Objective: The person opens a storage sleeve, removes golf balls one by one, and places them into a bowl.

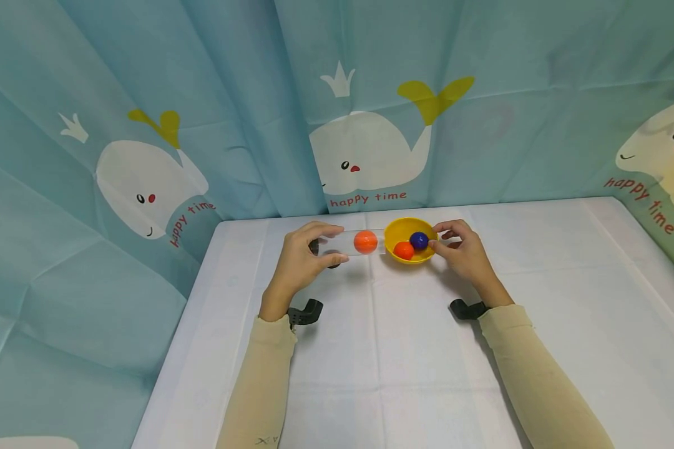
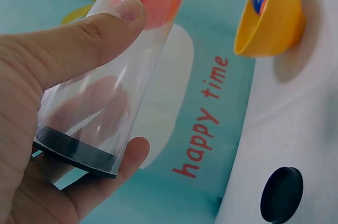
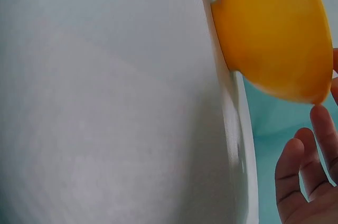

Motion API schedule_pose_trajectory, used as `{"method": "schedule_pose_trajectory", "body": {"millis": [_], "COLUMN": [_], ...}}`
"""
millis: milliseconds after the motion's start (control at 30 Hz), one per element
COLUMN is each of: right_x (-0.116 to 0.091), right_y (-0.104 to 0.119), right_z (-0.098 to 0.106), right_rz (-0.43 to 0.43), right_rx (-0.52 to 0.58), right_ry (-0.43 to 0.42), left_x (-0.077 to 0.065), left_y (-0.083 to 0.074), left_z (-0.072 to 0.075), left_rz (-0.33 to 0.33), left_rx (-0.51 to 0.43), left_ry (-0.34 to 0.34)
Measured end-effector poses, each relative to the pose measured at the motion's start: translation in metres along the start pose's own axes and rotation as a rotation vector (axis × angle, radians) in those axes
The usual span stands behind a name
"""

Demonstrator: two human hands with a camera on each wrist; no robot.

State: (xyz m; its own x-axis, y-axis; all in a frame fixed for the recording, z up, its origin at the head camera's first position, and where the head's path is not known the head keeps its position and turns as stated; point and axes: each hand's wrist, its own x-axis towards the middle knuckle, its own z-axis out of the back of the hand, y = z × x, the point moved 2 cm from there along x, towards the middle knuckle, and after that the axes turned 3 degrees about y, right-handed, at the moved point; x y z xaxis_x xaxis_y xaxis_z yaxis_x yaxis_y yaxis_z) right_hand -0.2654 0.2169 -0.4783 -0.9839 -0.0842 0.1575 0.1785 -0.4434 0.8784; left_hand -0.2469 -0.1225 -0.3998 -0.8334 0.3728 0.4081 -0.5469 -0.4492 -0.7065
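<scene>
A clear tube [image 2: 90, 108] with a black end cap is gripped in my left hand [image 1: 300, 255], lying nearly level in the head view. Inside it, an orange ball [image 1: 365, 242] shows near the far end. That end reaches the rim of a yellow bowl [image 1: 395, 227], which holds a dark blue ball [image 1: 419, 241] and an orange-red ball [image 1: 404, 251]. My right hand [image 1: 462, 249] is at the bowl's right edge, thumb beside the blue ball, other fingers loosely bent. In the right wrist view, one fingertip [image 3: 318, 112] meets the bowl's outside near the rim.
A black disc [image 2: 282, 195] lies on the white-covered table [image 1: 348, 374], partly behind my left hand in the head view. Behind the table hangs a blue-green curtain [image 1: 247, 156] with whale prints. Each wrist wears a black strap [image 1: 306, 313].
</scene>
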Motion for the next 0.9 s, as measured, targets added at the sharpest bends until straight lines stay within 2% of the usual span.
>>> {"method": "schedule_pose_trajectory", "body": {"millis": [200, 300, 433, 600, 900], "right_x": [0.001, -0.005, -0.007, -0.001, -0.002], "right_y": [-0.001, 0.016, 0.026, 0.012, 0.026], "right_z": [0.0, 0.002, 0.004, 0.005, 0.005], "right_rz": [-0.002, -0.011, -0.026, -0.024, 0.015], "right_rx": [0.002, 0.004, 0.018, 0.037, 0.068], "right_ry": [-0.019, -0.016, -0.018, -0.036, -0.036], "left_x": [0.0, 0.001, 0.0, 0.0, 0.0], "left_y": [0.0, 0.0, -0.001, -0.002, -0.003], "left_z": [0.0, 0.0, -0.001, -0.001, -0.002], "left_rz": [0.0, 0.0, 0.0, 0.003, 0.006], "left_rx": [-0.007, -0.009, -0.003, -0.009, -0.009], "left_ry": [0.003, 0.003, 0.002, 0.003, -0.001]}}
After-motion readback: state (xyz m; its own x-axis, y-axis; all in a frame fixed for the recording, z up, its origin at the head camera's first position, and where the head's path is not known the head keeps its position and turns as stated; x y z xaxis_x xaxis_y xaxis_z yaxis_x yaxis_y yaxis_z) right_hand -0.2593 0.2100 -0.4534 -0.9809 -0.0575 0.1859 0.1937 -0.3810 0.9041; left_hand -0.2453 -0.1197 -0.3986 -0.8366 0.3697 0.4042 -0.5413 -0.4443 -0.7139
